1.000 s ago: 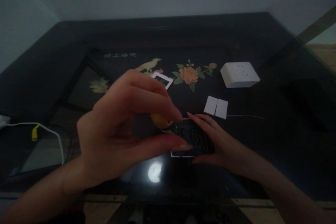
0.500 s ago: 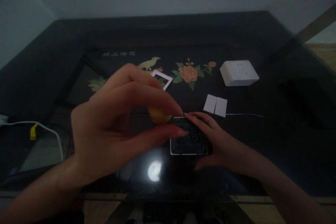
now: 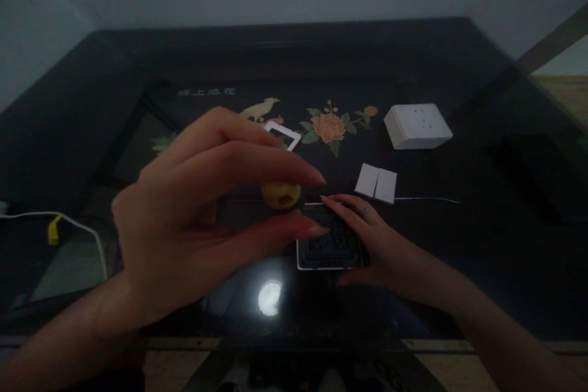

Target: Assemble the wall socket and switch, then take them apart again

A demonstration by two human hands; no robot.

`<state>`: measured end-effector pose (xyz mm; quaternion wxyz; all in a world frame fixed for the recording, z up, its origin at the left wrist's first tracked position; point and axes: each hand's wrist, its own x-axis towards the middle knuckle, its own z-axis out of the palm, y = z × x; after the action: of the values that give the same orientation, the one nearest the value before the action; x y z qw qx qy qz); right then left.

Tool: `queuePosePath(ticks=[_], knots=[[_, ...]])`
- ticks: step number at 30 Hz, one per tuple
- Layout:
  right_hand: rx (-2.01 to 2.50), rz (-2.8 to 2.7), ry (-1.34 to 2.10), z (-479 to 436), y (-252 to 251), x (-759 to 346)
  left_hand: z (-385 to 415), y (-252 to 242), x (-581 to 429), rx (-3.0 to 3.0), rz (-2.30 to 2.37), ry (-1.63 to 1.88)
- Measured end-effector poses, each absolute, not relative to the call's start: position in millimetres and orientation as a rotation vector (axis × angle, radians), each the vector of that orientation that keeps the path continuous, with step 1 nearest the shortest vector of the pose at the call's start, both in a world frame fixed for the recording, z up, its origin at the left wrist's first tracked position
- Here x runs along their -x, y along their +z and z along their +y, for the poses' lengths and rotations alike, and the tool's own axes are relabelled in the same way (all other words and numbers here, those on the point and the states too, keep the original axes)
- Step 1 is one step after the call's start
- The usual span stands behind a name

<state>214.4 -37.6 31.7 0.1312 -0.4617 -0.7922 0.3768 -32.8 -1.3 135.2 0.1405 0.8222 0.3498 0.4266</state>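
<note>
My left hand (image 3: 184,220) is raised close to the camera, thumb and fingers curled round a round yellow handle (image 3: 280,195), probably a screwdriver's; its shaft is hidden. Just below and right of the handle a dark switch module with a white rim (image 3: 321,251) lies on the glossy black table (image 3: 68,135). My right hand (image 3: 376,245) grips the module's right side, fingers laid over its top edge.
A white frame (image 3: 283,133) lies behind my left fingers. Two white rocker plates (image 3: 377,184) and a white socket box (image 3: 417,126) sit to the right, with a thin wire (image 3: 427,199). A white cable with a yellow plug (image 3: 53,231) runs at the left.
My left hand has drifted slightly left and up, and the yellow handle has turned and shows more between the fingertips. My right hand has stayed on the module.
</note>
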Motion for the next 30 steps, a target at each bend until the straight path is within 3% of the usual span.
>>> queuePosePath(ticks=[5, 10, 17, 25, 30], knots=[[1.343, -2.304, 1.093, -37, 30, -214, -2, 136, 34, -2.253, 1.086, 1.152], [1.349, -2.313, 1.079, -38, 31, -214, 3, 139, 40, -2.44, 0.865, 0.94], [1.344, -2.304, 1.101, -38, 32, -215, -2, 135, 30, -2.236, 1.042, 1.208], [1.345, -2.314, 1.09, -38, 32, -214, -2, 141, 42, -2.388, 0.895, 0.873], [1.339, -2.329, 1.069, -38, 32, -215, -1, 138, 35, -2.319, 1.055, 1.169]])
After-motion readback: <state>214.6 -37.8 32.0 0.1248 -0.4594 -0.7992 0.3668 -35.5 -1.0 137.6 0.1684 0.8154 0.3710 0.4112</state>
